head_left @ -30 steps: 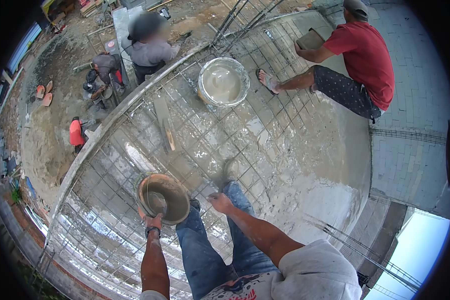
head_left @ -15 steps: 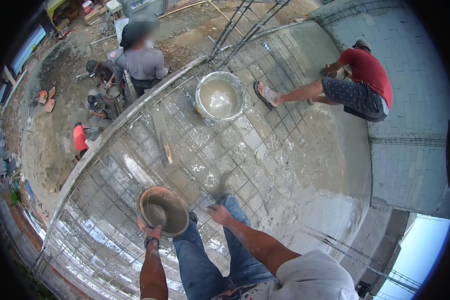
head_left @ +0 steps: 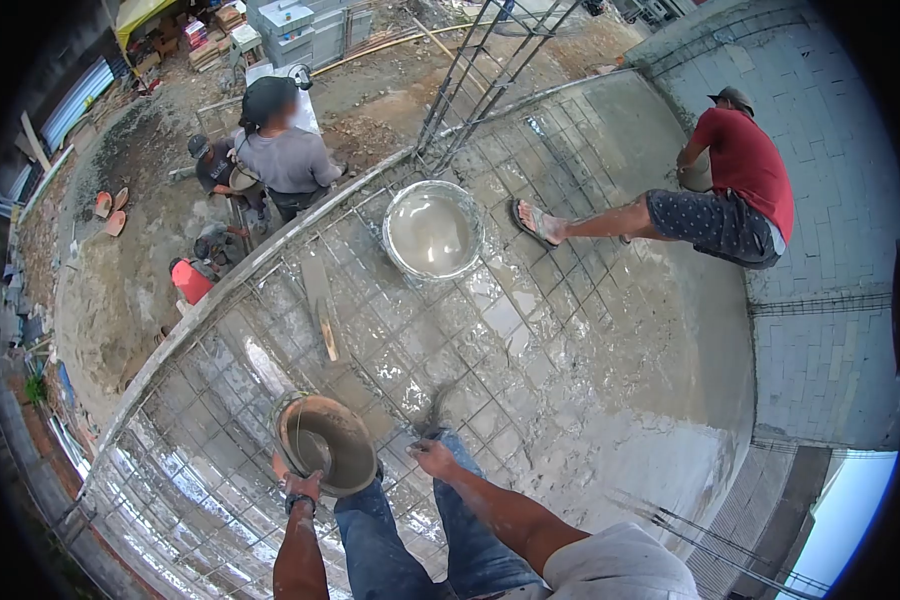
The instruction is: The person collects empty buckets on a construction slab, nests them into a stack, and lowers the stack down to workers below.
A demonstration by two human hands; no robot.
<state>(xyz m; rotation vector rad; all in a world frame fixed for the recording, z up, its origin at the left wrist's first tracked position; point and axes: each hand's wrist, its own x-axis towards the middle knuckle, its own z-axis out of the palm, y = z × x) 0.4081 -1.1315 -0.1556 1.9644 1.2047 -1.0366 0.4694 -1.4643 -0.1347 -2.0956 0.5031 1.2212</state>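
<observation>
My left hand (head_left: pixel 300 484) is closed on the near rim of an orange-rimmed bucket (head_left: pixel 350 440), which is tilted and coated grey inside. My right hand (head_left: pixel 433 457) hangs over my right knee with its fingers drawn together; whatever they hold, if anything, is too small to name. Beyond my knees, a large white-rimmed bucket (head_left: pixel 432 230) of grey liquid stands on the wet rebar grid (head_left: pixel 400 335). A flat wooden board (head_left: pixel 320 305) lies left of that bucket.
A person in a red shirt (head_left: pixel 745 165) bends over a bucket at the right, one sandaled foot on the mesh. Beyond the curved slab edge (head_left: pixel 210 285), several people work lower down. An upright rebar column (head_left: pixel 470 80) rises at the top.
The view has shifted, so the large bucket appears lower. The person in red has lowered a container and bent forward. Workers below have changed posture. My left hand keeps its bucket.
</observation>
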